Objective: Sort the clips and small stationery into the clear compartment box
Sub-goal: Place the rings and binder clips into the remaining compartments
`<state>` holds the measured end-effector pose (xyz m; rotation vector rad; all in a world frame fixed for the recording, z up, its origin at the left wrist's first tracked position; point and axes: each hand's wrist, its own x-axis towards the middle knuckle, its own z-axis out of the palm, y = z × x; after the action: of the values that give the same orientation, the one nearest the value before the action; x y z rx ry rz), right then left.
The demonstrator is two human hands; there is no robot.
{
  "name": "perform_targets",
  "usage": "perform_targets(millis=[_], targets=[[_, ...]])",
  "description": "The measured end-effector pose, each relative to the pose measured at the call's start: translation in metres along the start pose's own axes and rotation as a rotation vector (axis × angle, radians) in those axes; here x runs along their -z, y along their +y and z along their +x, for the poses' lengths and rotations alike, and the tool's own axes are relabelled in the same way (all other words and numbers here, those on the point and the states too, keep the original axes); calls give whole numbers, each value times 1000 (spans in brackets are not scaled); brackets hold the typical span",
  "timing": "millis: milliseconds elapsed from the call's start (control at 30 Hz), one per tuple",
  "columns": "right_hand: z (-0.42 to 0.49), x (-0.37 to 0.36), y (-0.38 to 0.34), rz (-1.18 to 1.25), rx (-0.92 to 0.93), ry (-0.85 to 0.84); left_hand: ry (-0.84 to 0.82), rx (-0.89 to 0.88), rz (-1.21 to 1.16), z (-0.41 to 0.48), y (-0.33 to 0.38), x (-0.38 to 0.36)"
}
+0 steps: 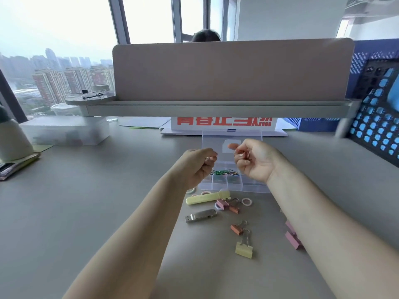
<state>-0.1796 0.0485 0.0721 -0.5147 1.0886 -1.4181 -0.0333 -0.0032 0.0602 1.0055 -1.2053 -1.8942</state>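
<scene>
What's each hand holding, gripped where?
Right hand: pink clips bunched in curled fingers. Left hand: what looks like one clip pinched at the fingertips; which part, cannot tell.

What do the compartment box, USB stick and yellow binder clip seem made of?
Compartment box: clear rigid plastic; contents show through its walls. USB stick: probably metal, dull silver sheen. Yellow binder clip: likely painted metal, matte body, shiny wire handles.
</scene>
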Motion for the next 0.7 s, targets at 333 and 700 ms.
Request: perform_targets(millis=[333,700], targets=[[34,-4,7,249,79,180,115,27,-319,37,4,-3],[40,-6,17,36,183,155,193,-213,54,45,-8,-8]])
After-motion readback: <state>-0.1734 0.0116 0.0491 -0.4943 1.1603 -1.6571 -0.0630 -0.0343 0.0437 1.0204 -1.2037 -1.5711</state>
